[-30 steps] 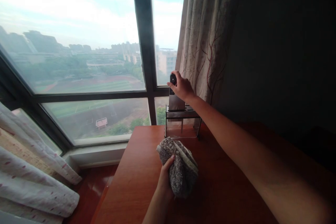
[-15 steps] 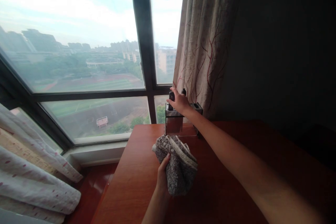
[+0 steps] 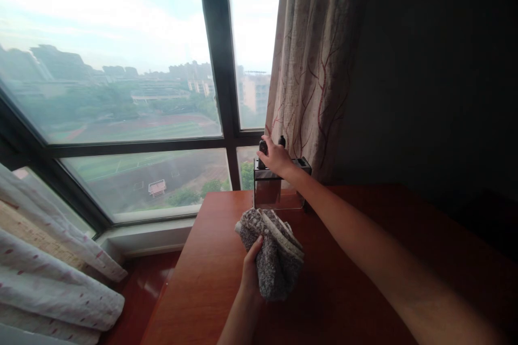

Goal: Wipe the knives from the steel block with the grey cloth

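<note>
At the knife holder [image 3: 267,174], which stands near the far edge of the brown table [image 3: 206,269], the right hand [image 3: 275,156] grasps the dark handle of a knife [image 3: 261,162], with the thumb and the forefinger on both sides of it. The handle rises upright from the left part of the holder, and through the clear front one wide blade shows below it. How firmly the fingers press I cannot tell, because the hand is small and dark in this view. A second black handle [image 3: 282,141] stands behind the hand, also above the holder. In front of the holder, nearer to the body, the left hand [image 3: 251,264] clutches a bunched grey cloth [image 3: 277,261], its thumb pressed on the top folds.

To do this step well, in my judgement, the handle should stay straight in line with its slot, and the wrist should move slowly, so that the blade does not scrape the holder or knock the other handle. The left hand with the cloth is best kept in front of the holder, away from any edge. No brand, label or writing can be read on the holder, the handles or the cloth.
</note>
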Available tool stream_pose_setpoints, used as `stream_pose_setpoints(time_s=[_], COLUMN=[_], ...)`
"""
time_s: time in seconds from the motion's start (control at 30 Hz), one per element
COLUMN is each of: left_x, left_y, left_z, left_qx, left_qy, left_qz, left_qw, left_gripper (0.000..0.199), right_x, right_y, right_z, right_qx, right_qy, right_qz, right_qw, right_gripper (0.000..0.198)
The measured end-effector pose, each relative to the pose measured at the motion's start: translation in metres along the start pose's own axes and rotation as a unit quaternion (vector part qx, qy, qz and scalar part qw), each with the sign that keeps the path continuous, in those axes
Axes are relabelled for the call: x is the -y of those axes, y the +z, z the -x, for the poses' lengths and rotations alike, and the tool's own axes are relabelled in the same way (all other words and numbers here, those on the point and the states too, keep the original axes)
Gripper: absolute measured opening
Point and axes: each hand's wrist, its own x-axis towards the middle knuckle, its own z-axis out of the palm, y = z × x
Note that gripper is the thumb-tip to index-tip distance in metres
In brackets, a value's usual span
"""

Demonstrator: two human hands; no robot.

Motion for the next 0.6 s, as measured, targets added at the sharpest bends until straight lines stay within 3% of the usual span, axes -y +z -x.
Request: stream_pose_setpoints(time_s=[0.37,0.6], left_x=[0.0012,0.0007], left_y=[0.0009,-0.0007], left_z=[-0.0004,-0.0015], left_qx=[-0.028,-0.043], left_qy=[0.017,0.019], left_qz=[-0.001,-0.008], left_qw=[0.999,0.999], left_gripper=[0.05,0.047], right_x=[0.0027,0.0019], right_y=[-0.0013,-0.0019], right_z=[0.0009,0.0013], right_qx=[0.002,0.002], right_qy=[0.032,0.031], right_qz=[0.013,0.009], right_qw=[0.999,0.999], right_gripper=[0.049,0.046])
